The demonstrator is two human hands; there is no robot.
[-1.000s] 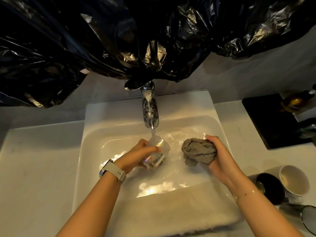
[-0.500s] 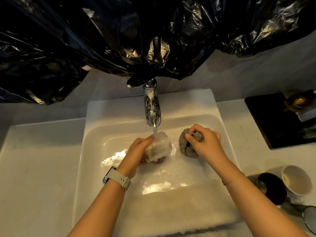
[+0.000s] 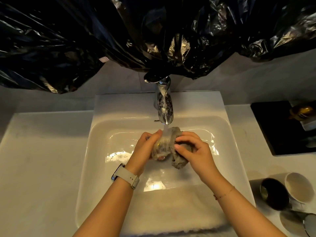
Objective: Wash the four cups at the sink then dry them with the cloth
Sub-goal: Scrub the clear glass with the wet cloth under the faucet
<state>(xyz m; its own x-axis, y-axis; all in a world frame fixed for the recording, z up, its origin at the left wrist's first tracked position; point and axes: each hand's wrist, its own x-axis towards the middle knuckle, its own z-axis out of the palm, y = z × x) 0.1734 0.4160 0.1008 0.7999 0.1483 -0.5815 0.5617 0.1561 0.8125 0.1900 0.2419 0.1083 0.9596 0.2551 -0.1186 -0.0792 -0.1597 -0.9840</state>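
Crumpled black plastic sheeting (image 3: 119,40) overhangs the chrome tap (image 3: 165,110). Lower right stand a dark cup (image 3: 273,194) and a white cup (image 3: 298,187). At frame centre, over the white basin (image 3: 102,134), the left hand (image 3: 145,147) grips a clear glass cup (image 3: 161,147); its direction is unclear. The right hand (image 3: 193,151) grasps a grey cloth (image 3: 178,162) against it.

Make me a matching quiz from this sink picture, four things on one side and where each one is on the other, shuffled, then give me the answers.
Things:
1. grey rag
2. white cup
3. folded towel
4. watch

Places:
A. over the near edge of the sink
B. on the left wrist
C. on the counter, right of the sink
D. in the right hand, under the tap

Pairs: 1-D, 2-C, 3-A, 4-B
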